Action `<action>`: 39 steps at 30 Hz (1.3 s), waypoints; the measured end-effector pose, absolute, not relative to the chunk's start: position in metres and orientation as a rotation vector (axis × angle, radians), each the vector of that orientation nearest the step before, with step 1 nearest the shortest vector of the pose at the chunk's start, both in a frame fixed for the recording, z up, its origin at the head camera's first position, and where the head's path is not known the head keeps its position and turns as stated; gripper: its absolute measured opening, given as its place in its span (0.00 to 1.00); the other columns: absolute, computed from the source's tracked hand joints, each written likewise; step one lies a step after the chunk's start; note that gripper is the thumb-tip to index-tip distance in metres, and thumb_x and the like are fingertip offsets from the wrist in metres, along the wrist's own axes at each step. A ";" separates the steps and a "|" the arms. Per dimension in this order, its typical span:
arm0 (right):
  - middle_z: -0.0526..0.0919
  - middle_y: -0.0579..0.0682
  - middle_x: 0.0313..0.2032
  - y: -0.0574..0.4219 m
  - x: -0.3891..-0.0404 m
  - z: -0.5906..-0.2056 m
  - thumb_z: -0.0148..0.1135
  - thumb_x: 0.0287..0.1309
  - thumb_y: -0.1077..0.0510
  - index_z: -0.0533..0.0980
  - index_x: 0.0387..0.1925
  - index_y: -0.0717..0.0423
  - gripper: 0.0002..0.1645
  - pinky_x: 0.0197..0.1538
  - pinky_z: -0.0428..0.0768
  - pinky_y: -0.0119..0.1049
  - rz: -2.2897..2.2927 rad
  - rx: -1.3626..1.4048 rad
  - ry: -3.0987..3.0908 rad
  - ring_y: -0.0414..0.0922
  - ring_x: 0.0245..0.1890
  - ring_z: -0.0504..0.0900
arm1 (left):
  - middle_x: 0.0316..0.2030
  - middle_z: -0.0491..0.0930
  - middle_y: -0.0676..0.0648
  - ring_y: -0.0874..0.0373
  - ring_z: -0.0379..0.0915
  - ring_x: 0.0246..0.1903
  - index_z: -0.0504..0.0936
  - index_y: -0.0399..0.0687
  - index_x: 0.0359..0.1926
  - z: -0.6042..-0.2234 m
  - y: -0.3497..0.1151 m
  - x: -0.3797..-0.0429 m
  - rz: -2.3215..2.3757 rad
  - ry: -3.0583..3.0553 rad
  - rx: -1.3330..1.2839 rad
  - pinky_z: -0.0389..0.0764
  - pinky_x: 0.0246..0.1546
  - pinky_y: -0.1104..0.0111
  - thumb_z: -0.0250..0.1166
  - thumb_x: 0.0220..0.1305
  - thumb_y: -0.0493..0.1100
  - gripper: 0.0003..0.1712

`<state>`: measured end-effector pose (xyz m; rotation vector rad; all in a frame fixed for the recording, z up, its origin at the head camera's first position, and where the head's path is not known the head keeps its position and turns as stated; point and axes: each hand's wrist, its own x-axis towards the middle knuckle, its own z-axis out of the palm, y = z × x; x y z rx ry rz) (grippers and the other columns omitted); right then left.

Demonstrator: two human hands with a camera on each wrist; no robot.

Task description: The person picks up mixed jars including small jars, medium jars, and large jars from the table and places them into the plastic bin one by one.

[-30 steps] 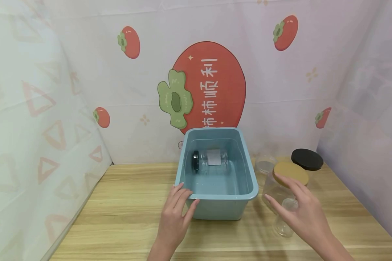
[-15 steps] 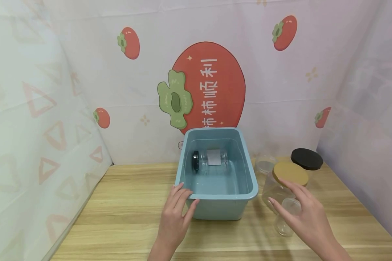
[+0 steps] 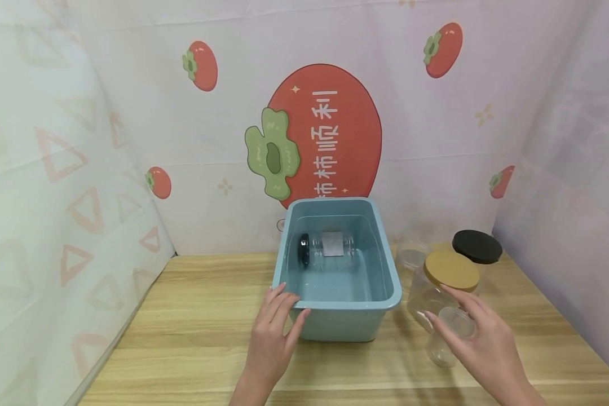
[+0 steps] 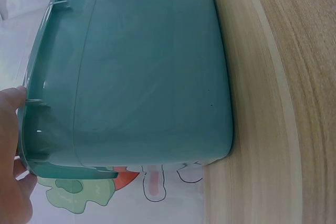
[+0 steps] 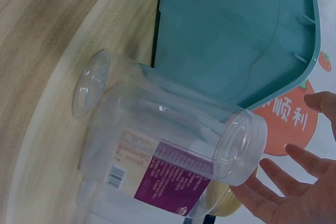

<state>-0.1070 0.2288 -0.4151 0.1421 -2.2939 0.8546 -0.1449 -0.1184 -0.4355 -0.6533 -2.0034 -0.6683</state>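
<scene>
My left hand [image 3: 274, 332] holds the near left corner of the blue plastic bin [image 3: 342, 306], fingers over the rim and thumb against the outer front. Inside the bin, a clear jar [image 3: 332, 244] with a black lid lies on its side. To the right, my right hand [image 3: 487, 341] is spread around the top of a small clear jar [image 3: 440, 351] with a translucent lid [image 5: 241, 145]. The right wrist view shows its fingers apart, close to that lid; contact is hard to tell. Directly behind stands a larger clear jar with a tan lid [image 3: 451, 270].
A black-lidded jar [image 3: 477, 246] and another clear jar [image 3: 412, 259] stand farther back on the right. A purple label [image 5: 170, 179] shows on the large jar. The wooden table [image 3: 198, 327] meets patterned cloth [image 3: 223, 129] at the back and sides.
My right hand has shifted slightly right and down, its fingers moving off the tan lid and towards the small jar's lid. The left hand and the bin have stayed in place.
</scene>
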 end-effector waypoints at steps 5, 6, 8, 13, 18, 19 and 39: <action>0.89 0.52 0.49 0.232 -0.106 -0.418 0.85 0.46 0.61 0.84 0.59 0.52 0.35 0.42 0.70 0.15 0.830 0.118 -2.299 0.27 0.46 0.73 | 0.42 0.86 0.46 0.40 0.83 0.58 0.85 0.38 0.45 -0.436 -0.119 -0.145 -0.669 -2.008 -0.654 0.77 0.66 0.41 0.53 0.83 0.57 0.26; 0.89 0.51 0.49 0.232 -0.106 -0.418 0.85 0.46 0.61 0.84 0.59 0.52 0.35 0.41 0.70 0.15 0.829 0.116 -2.299 0.26 0.46 0.72 | 0.43 0.86 0.46 0.39 0.83 0.58 0.85 0.38 0.45 -0.436 -0.119 -0.145 -0.670 -2.010 -0.655 0.77 0.66 0.41 0.53 0.83 0.56 0.26; 0.88 0.51 0.48 0.233 -0.106 -0.419 0.85 0.46 0.61 0.84 0.59 0.53 0.35 0.41 0.69 0.15 0.827 0.113 -2.301 0.24 0.46 0.71 | 0.43 0.86 0.46 0.39 0.83 0.57 0.85 0.38 0.45 -0.435 -0.119 -0.145 -0.668 -2.009 -0.657 0.78 0.65 0.39 0.53 0.83 0.56 0.26; 0.88 0.52 0.50 0.235 -0.105 -0.422 0.85 0.47 0.61 0.84 0.58 0.53 0.34 0.44 0.68 0.08 0.855 0.091 -2.309 0.19 0.48 0.70 | 0.43 0.86 0.46 0.39 0.83 0.57 0.85 0.38 0.45 -0.435 -0.119 -0.145 -0.670 -2.008 -0.657 0.77 0.65 0.40 0.53 0.83 0.56 0.27; 0.88 0.54 0.49 0.237 -0.103 -0.426 0.85 0.47 0.61 0.84 0.58 0.54 0.33 0.45 0.68 0.06 0.873 0.073 -2.304 0.14 0.49 0.67 | 0.42 0.86 0.46 0.39 0.82 0.58 0.86 0.37 0.44 -0.437 -0.119 -0.145 -0.682 -2.027 -0.650 0.76 0.67 0.42 0.53 0.83 0.57 0.28; 0.88 0.54 0.48 0.237 -0.103 -0.427 0.85 0.47 0.61 0.85 0.58 0.55 0.33 0.45 0.68 0.06 0.875 0.074 -2.300 0.13 0.50 0.67 | 0.42 0.86 0.46 0.39 0.82 0.59 0.86 0.37 0.44 -0.437 -0.119 -0.145 -0.682 -2.028 -0.649 0.76 0.68 0.43 0.53 0.83 0.57 0.28; 0.83 0.56 0.48 0.243 -0.101 -0.445 0.84 0.47 0.65 0.85 0.54 0.58 0.30 0.41 0.71 0.04 0.942 0.017 -2.320 0.12 0.48 0.64 | 0.42 0.86 0.46 0.42 0.82 0.59 0.85 0.38 0.45 -0.436 -0.118 -0.145 -0.664 -2.010 -0.650 0.68 0.77 0.54 0.53 0.83 0.57 0.26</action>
